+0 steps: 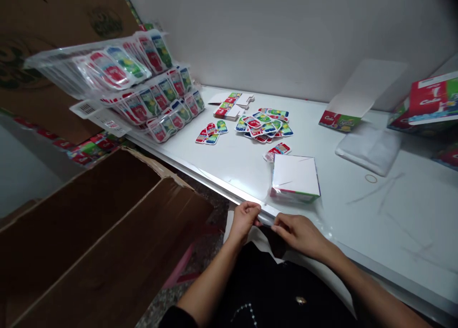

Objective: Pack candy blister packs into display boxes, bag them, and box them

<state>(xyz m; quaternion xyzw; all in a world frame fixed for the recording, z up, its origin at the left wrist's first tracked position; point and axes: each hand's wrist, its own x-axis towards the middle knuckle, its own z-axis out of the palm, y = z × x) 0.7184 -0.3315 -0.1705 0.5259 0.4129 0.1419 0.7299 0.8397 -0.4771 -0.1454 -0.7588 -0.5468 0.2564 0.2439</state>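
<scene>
Left hand (246, 219) and right hand (299, 233) pinch clear plastic film (266, 218) at the front edge of a white worktop (222, 166). Just beyond them, near that edge, sits a white-topped box (296, 174), with can-shaped cards (266, 127) piled toward the back edge.

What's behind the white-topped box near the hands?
Behind the white-topped box, a red packet shows by its far left corner, with a colourful pile farther back. Anything right against the back is covered, so I can't tell.
</scene>
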